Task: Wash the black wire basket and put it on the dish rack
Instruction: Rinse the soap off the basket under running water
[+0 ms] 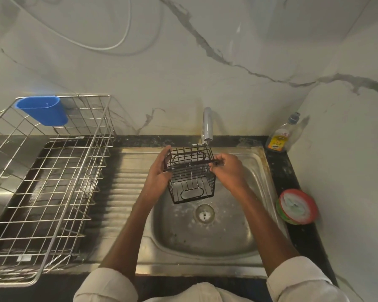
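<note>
Both hands are on the black wire basket (191,175), held up over the sink (258,162) right under the tap (206,125). The left hand (159,171) grips its left side and the right hand (228,170) pinches the top rim. The dish rack (52,171) sits at the table's left end, with a blue cup (43,110) hooked on its back rim.

The basket (191,175) is held over the sink (205,232), just below the tap (206,125), between the left hand (159,171) and right hand (228,171). The rack (44,182) is set left of the sink, a cup (43,110) hung on its far rim. A bottle (280,138) and a tub (298,207) are placed to the right.
</note>
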Action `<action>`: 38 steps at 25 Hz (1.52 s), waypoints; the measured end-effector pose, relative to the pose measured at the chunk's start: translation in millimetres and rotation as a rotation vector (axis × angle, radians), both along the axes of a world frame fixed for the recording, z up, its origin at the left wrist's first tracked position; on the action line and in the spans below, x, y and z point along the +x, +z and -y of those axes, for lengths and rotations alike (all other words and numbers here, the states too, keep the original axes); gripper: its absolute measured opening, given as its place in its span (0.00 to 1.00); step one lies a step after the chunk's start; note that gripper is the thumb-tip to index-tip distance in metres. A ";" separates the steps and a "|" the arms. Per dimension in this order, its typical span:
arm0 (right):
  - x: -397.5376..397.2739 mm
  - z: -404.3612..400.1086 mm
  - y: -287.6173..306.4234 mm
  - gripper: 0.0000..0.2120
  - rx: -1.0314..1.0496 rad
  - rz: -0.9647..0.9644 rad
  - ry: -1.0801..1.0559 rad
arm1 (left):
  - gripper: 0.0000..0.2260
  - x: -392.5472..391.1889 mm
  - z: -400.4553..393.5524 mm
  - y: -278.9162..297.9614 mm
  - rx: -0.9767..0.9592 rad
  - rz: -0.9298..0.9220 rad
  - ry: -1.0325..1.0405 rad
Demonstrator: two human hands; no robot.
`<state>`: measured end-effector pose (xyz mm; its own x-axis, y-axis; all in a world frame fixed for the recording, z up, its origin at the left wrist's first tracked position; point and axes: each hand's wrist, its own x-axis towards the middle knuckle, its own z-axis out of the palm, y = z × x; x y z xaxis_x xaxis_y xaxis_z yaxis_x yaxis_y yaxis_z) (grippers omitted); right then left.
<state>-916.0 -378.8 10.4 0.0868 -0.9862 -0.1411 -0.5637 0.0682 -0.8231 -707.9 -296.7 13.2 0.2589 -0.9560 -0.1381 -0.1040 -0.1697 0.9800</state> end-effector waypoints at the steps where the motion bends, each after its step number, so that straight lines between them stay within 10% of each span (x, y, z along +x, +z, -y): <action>1: -2.8 -0.6 0.9 0.07 0.000 0.007 -0.015 | 0.37 -1.1 3.8 -0.5 0.005 0.005 -0.008; 38: -21.7 -12.2 13.6 0.02 0.017 0.061 -0.121 | 0.33 -17.2 22.2 4.0 0.013 -0.010 0.056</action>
